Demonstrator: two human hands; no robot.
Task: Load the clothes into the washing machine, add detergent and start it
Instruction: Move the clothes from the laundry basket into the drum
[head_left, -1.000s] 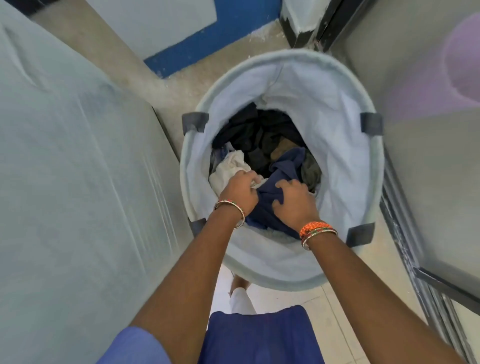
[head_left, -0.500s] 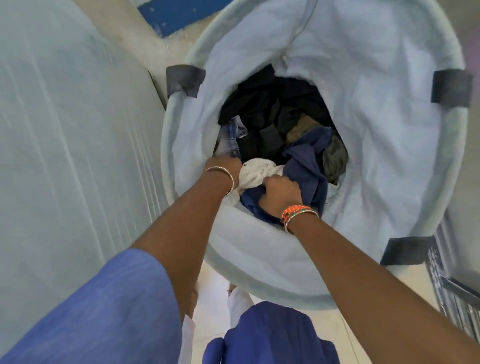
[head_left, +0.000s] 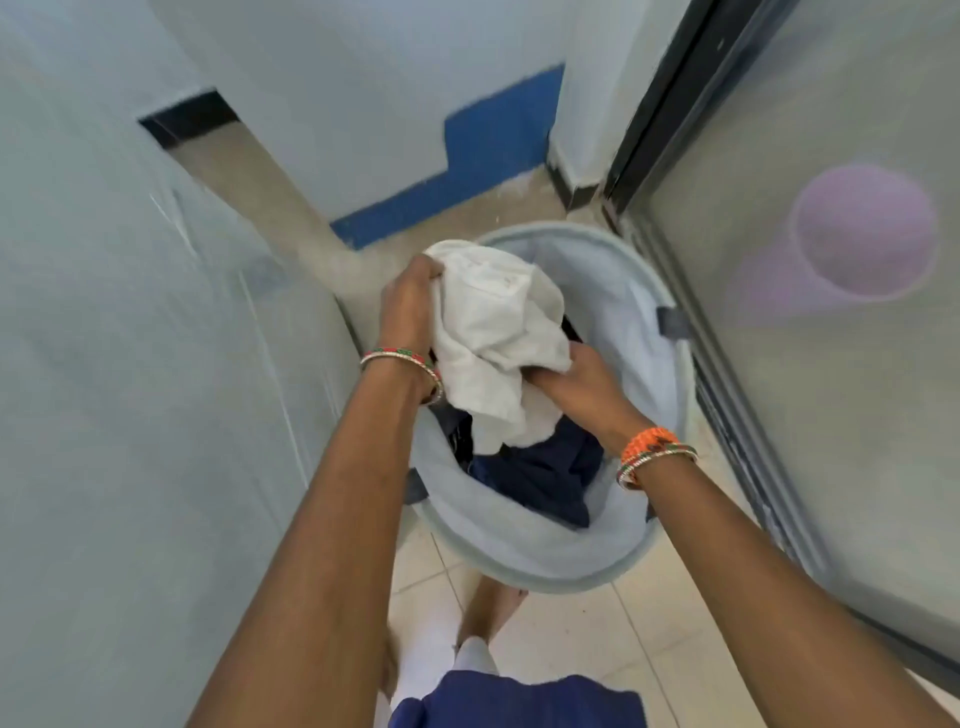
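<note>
Both hands hold one white cloth (head_left: 493, 332) above the open mouth of the laundry basket (head_left: 524, 551), which stands on the tiled floor (head_left: 597, 639). The left hand (head_left: 408, 306) grips the cloth's upper left edge, its fingers curled round a bunch of fabric. The right hand (head_left: 576, 379) holds the lower right part, its fingers clamped on the cloth from beneath and mostly hidden by it. The cloth is crumpled, and its long axis runs from the upper left down towards the person, with the lower end hanging into the basket. Under it lies one dark blue garment (head_left: 540, 478); other dark clothes show at the basket's left inner side, too hidden to count. Each wrist wears bangles. A frosted glass panel (head_left: 831, 415) stands to the right of the basket.
</note>
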